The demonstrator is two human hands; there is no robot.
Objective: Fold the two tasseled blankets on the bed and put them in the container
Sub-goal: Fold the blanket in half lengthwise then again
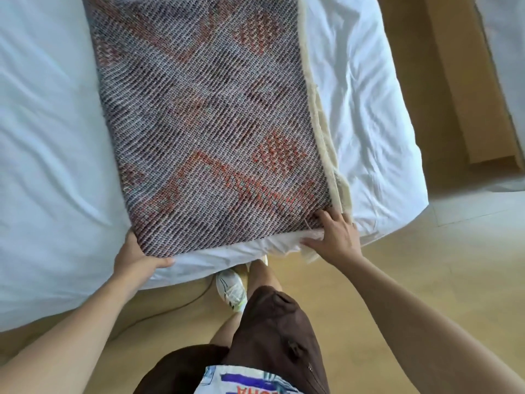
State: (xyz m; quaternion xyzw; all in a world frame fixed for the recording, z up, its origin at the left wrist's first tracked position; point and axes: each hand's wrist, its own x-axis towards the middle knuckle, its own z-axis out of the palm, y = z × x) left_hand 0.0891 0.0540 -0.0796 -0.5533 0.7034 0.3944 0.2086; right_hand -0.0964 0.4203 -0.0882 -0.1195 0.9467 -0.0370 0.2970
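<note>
I see the woven blanket [210, 126] lying flat on the bed [48, 137], grey with reddish patterns, its far end cut off by the top of the frame. Along its right side a cream edge [326, 155] shows; I cannot tell whether that is a second blanket underneath or a lining. My left hand [136, 257] grips the near left corner of the blanket, thumb under the edge and the fingers hidden beneath the cloth. My right hand [335, 237] rests on the near right corner with fingers spread and fairly straight, pressing on the cloth where a few pale tassels [312, 233] stick out, blurred. Whether that hand pinches anything beneath I cannot make out. Below, my brown shorts [272, 331] and one white shoe [231, 288] stand on the pale floor [355, 294], just beside the bed's near edge. At the far right a wooden piece of furniture [466, 89] is cut off.
</note>
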